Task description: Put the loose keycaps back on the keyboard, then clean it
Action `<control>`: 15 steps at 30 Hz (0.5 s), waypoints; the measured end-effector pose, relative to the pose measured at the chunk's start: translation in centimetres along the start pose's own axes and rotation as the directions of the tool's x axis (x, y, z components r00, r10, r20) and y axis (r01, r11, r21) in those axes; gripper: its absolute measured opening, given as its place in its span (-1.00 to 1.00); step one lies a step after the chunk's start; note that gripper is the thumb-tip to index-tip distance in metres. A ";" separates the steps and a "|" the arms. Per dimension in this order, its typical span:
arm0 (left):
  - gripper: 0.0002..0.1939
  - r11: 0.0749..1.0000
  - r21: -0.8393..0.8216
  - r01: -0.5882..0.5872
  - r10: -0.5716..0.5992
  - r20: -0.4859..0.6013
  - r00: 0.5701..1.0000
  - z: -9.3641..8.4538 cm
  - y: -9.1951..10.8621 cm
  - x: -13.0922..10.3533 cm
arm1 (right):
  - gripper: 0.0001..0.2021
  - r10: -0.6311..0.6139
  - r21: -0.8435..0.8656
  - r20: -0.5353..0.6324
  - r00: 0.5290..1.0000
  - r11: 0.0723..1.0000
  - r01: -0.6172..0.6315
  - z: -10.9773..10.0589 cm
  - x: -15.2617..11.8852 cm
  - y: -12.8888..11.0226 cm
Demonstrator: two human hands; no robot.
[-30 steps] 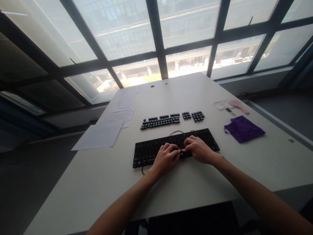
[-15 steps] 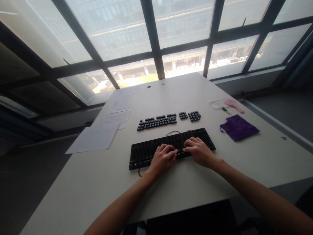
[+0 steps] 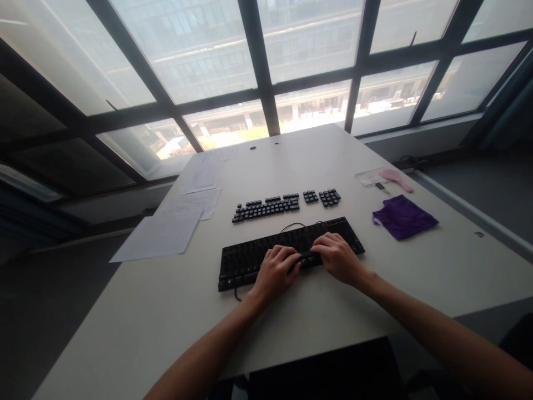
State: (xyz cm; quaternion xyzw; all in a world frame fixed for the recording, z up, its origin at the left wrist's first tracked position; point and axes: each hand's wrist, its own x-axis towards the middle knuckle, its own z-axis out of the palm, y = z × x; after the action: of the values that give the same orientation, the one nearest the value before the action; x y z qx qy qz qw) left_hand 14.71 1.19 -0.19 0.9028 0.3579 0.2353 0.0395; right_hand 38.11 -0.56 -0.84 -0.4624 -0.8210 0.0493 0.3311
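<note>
A black keyboard (image 3: 245, 260) lies at a slant on the desk, its upper rows stripped of keycaps and several keys still fitted along its front edge. My left hand (image 3: 278, 269) rests over its middle, fingers curled and bunched at the front rows. Facing it, my right hand (image 3: 336, 256) has thumb and fingers drawn together on the right part of the keyboard. Between the fingertips of both hands is a small dark bar-like piece; whether it is loose or fitted I cannot tell. Behind the keyboard, removed black keycaps (image 3: 266, 209) stand grouped in rows.
White papers (image 3: 158, 233) lie along the left side of the white desk (image 3: 166, 311). At right are a purple cloth pouch (image 3: 408, 218), a pink hairbrush (image 3: 393, 176), a small dark item with metal prongs (image 3: 381, 188) and a clear plastic bag (image 3: 366, 176). A cable loops behind the keyboard.
The view has shifted very slightly. Both hands stay at the same spot on the keyboard, with only a tiny movement of the right fingers.
</note>
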 end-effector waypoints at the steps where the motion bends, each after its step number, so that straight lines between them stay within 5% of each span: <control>1: -0.77 1.000 -0.009 0.007 -0.007 -0.017 1.000 -0.2 0.0 0.1 | -0.72 0.011 0.016 -0.012 1.000 1.000 -0.011 -0.4 0.0 0.3; 5: -0.76 0.992 -0.100 0.076 -0.086 -0.095 0.992 -1.1 -0.6 1.8 | -0.70 0.148 0.033 -0.101 0.984 0.989 -0.145 -2.5 0.5 3.4; 8: -0.77 0.983 -0.138 0.123 -0.136 -0.093 0.986 -0.9 -1.2 5.5 | -0.71 0.252 -0.044 -0.141 0.957 0.964 -0.261 -3.5 1.8 7.8; 12: -0.78 0.980 -0.130 0.152 -0.156 -0.025 0.987 2.0 -1.7 12.3 | -0.71 0.347 -0.179 -0.117 0.930 0.914 -0.364 -3.3 4.6 12.9; 15: -0.77 0.978 -0.103 0.180 -0.178 0.027 0.984 5.2 -1.8 16.8 | -0.72 0.364 -0.252 -0.084 0.928 0.893 -0.373 -2.6 6.3 14.7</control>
State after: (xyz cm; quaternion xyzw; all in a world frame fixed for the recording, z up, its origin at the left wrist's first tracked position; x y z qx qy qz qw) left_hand 26.55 14.19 1.46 0.8655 0.4246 0.2415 0.1111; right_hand 48.08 12.16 -1.36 -0.6501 -0.7119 -0.0063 0.2655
